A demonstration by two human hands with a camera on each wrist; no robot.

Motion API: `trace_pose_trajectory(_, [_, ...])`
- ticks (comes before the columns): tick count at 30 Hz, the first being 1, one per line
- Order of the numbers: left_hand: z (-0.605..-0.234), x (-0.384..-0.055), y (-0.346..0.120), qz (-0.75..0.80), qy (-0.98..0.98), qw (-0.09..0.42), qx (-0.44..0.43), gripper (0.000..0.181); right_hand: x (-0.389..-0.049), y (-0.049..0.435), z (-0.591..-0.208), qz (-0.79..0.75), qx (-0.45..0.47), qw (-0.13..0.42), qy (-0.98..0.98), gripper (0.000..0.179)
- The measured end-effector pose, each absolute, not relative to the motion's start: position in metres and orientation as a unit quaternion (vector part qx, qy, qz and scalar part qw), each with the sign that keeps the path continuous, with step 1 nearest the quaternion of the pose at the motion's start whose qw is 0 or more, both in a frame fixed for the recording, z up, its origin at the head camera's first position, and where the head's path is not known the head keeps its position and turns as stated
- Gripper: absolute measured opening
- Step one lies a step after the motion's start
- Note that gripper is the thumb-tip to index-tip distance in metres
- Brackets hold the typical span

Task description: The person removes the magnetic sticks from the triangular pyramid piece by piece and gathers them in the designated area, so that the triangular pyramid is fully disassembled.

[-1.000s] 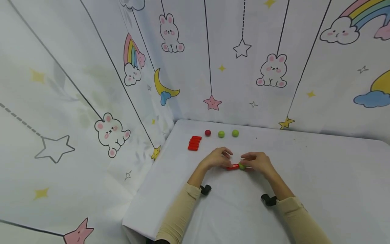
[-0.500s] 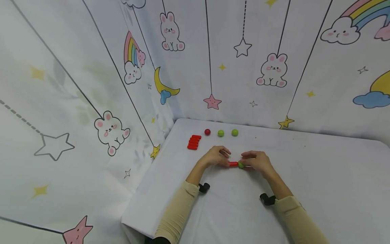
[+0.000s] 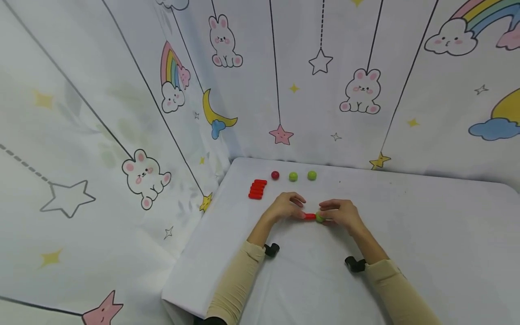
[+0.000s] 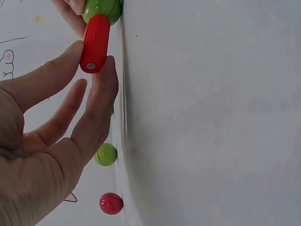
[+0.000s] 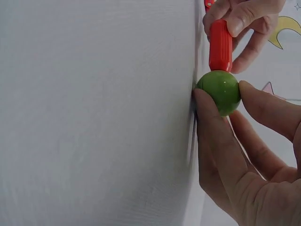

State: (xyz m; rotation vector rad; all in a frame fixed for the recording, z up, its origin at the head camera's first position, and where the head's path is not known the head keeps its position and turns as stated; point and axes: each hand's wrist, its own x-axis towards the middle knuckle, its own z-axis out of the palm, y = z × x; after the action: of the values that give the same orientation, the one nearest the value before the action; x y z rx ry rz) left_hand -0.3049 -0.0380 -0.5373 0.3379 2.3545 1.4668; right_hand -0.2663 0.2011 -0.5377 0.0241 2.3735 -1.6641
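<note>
My left hand (image 3: 286, 206) pinches a short red ribbed rod (image 4: 95, 42) between thumb and fingertips near one end. That end has a small grey metal-looking disc in its middle, seen in the left wrist view. Thumb and fingers of my right hand (image 3: 342, 213) pinch a glossy green ball (image 5: 219, 92) with a seam line. Rod and ball touch end to end, in line, between the two hands; in the head view the red rod (image 3: 310, 216) lies level to the left of the ball.
Several red rods (image 3: 257, 189) lie side by side at the table's back left. Behind them sit a red ball (image 3: 275, 175), a green ball (image 3: 293, 176) and another green ball (image 3: 312, 175). A white cloth covers the table (image 3: 426, 234); a printed curtain (image 3: 252, 99) hangs behind.
The red rod, slightly tilted a second ago, now lies level against the green ball. Both hands keep their pinch and have shifted slightly away from the body. The head view has shifted a little.
</note>
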Motion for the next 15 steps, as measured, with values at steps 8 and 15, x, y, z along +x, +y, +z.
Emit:
trace_pose_trajectory(8, [-0.534, -0.305, -0.040, 0.519, 0.825, 0.187, 0.121, 0.046, -0.264, 0.195, -0.532, -0.518, 0.017, 0.109, 0.848, 0.039])
trace_pose_trajectory(15, [-0.533, -0.304, -0.043, 0.523, 0.822, 0.186, 0.126, 0.045, -0.261, 0.190, -0.530, -0.503, 0.015, 0.101, 0.858, 0.043])
